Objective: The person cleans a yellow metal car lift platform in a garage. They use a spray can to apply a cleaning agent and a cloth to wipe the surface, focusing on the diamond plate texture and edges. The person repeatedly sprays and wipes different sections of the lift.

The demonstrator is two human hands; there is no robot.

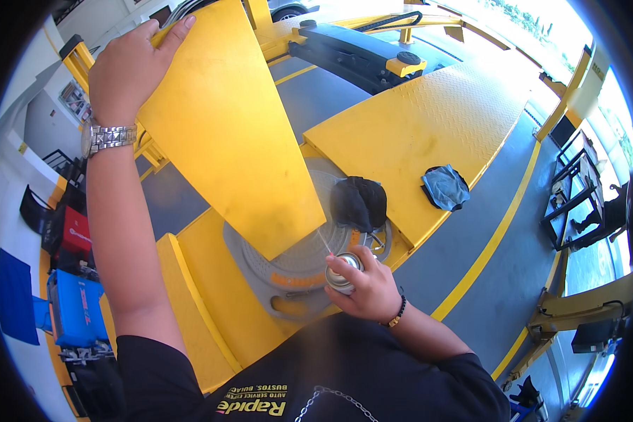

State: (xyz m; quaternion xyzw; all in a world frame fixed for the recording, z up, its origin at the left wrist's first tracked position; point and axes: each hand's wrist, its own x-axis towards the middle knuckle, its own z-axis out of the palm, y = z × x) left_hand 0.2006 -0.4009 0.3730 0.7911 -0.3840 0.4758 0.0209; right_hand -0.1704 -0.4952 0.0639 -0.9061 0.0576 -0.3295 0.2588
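Observation:
My left hand (130, 74) is closed over the top edge of a long yellow metal plate (225, 126), which stands tilted in front of me. In my right hand (374, 288) is a spray can (341, 274), held upright with the index finger at its nozzle. A thin pale line runs from the nozzle to the plate's lower right corner; whether it is a straw or a jet I cannot tell. Behind that corner lies a grey round turntable plate (250, 264), partly hidden by the yellow plate. A crumpled black cloth (359, 204) rests at its far right side.
A blue-grey cloth (445, 188) lies on the yellow lift ramp (415, 130) to the right. Beyond is a black lift beam (352, 56). A blue toolbox (77, 306) and a red case (76, 228) stand at left. A dark metal-framed table (577, 190) is at far right.

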